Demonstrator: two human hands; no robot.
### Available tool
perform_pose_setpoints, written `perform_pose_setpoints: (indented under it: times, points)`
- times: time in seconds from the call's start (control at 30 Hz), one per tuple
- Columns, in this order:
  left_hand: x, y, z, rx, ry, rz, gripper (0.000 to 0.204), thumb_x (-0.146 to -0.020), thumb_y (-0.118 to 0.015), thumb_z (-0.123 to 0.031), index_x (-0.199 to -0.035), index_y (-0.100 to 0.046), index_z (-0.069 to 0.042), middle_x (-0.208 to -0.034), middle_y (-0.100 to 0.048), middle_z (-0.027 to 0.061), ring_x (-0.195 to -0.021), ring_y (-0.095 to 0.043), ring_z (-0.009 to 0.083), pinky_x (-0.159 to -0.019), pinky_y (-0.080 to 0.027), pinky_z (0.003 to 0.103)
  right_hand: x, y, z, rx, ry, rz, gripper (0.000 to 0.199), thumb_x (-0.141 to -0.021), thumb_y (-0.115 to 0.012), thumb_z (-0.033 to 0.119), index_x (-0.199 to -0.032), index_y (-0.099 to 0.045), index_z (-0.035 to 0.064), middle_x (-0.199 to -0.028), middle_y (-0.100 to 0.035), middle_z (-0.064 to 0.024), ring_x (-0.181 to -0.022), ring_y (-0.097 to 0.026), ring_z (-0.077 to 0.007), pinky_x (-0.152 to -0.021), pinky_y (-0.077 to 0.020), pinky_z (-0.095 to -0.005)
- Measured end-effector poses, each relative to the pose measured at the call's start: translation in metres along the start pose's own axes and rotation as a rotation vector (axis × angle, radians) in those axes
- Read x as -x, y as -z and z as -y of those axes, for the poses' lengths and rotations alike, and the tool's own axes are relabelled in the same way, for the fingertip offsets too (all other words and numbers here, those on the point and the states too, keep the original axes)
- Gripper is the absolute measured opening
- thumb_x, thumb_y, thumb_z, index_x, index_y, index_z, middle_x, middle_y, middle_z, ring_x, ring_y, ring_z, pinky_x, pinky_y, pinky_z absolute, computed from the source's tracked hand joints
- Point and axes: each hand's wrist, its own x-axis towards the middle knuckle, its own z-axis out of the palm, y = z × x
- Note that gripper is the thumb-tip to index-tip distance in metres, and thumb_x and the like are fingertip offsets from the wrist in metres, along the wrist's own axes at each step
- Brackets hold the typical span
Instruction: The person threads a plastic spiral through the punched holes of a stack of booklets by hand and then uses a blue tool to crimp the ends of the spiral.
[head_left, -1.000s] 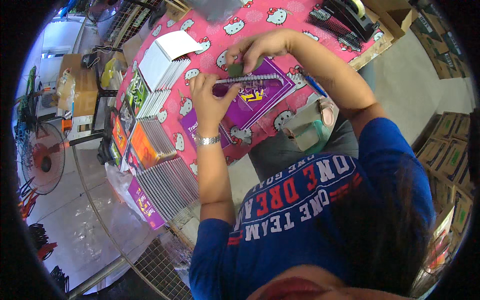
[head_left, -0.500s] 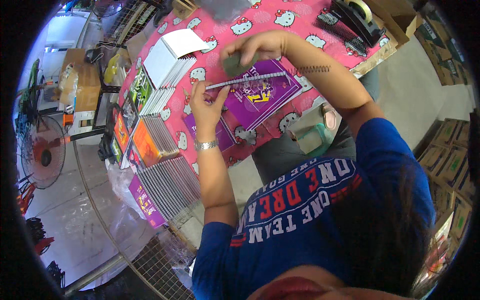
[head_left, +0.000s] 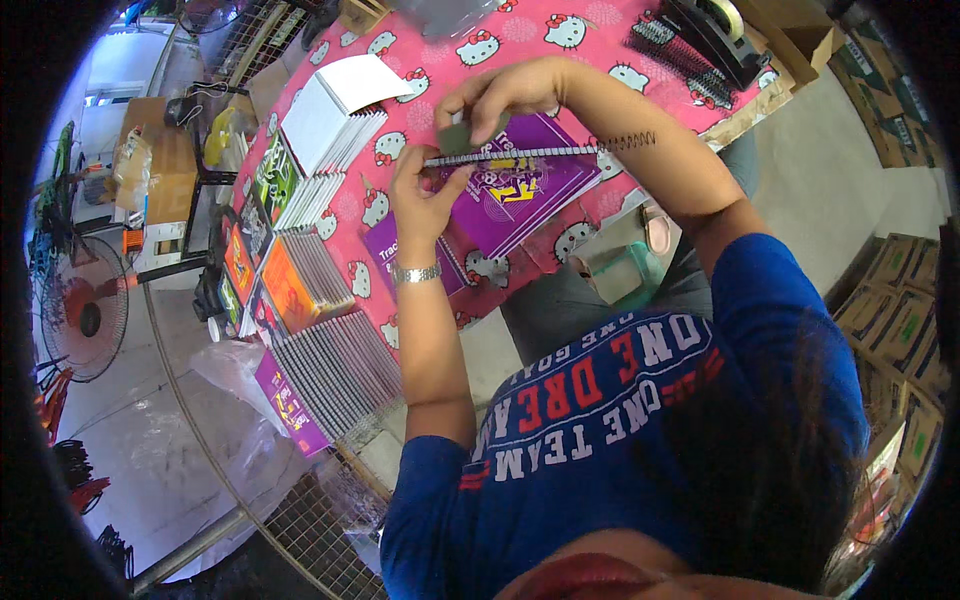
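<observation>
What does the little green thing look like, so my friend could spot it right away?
Find the pink table, then the purple notebook in front of the person. Just above the left part of its coil, held in the right hand, is a small dark-green piece. It's plain, unlike the printed notebook below it.

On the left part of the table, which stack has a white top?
The farthest stack, beyond and left of the left hand: its top sheet is white. Nearer stacks show an orange cover or rows of grey coils.
</observation>
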Motion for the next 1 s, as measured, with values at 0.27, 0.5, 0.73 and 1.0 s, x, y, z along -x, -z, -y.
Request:
perform_pose_setpoints:
  times: [0.27,0.5,0.73,1.0]
  points:
    - [0.003,0.000,0.001,0.212,0.112,0.071,0.036,-0.078,-0.073,0.001,-0.105,-0.049,-0.002,-0.093,-0.054,0.0029,-0.078,-0.054,0.0091,-0.070,-0.046,0.022,-0.004,-0.010,0.006,0.182,-0.088,-0.071,0.041,-0.075,-0.068,0.021,-0.110,-0.059,0.0029,-0.104,-0.061,-0.0045,-0.097,-0.057,-0.0129,-0.085,-0.0449,-0.0271]
    - [-0.003,-0.002,0.000,0.308,0.008,-0.003,0.038,-0.084,-0.067,0.000,-0.111,-0.040,-0.004,-0.093,-0.053,0.0057,-0.071,-0.058,0.0119,-0.062,-0.050,0.024,0.002,0.052,-0.018,0.752,-0.353,-0.344,0.057,-0.072,-0.071,0.049,-0.107,-0.065,0.0044,-0.108,-0.060,-0.0077,-0.101,-0.057,-0.0179,-0.086,-0.0461,-0.0313]
    - [0.026,0.003,0.005,0.346,0.181,-0.235,0.017,-0.092,-0.061,-0.012,-0.097,-0.049,-0.001,-0.081,-0.053,0.0040,-0.059,-0.058,0.0107,-0.051,-0.046,0.021,0.136,0.074,-0.085,1.613,0.013,-1.071,0.078,-0.076,-0.071,0.044,-0.139,-0.039,0.0099,-0.142,-0.036,-0.0235,-0.128,-0.038,-0.0432,-0.103,-0.0369,-0.0503]
    - [0.040,-0.016,-0.011,0.307,0.135,-0.346,0.014,-0.089,-0.063,-0.003,-0.100,-0.057,0.004,-0.089,-0.058,0.0066,-0.067,-0.064,0.0126,-0.059,-0.053,0.023,0.203,-0.059,-0.140,1.511,-0.368,-1.210,0.058,-0.079,-0.071,0.023,-0.129,-0.049,0.0023,-0.126,-0.053,-0.0212,-0.117,-0.050,-0.0383,-0.100,-0.0389,-0.0447]
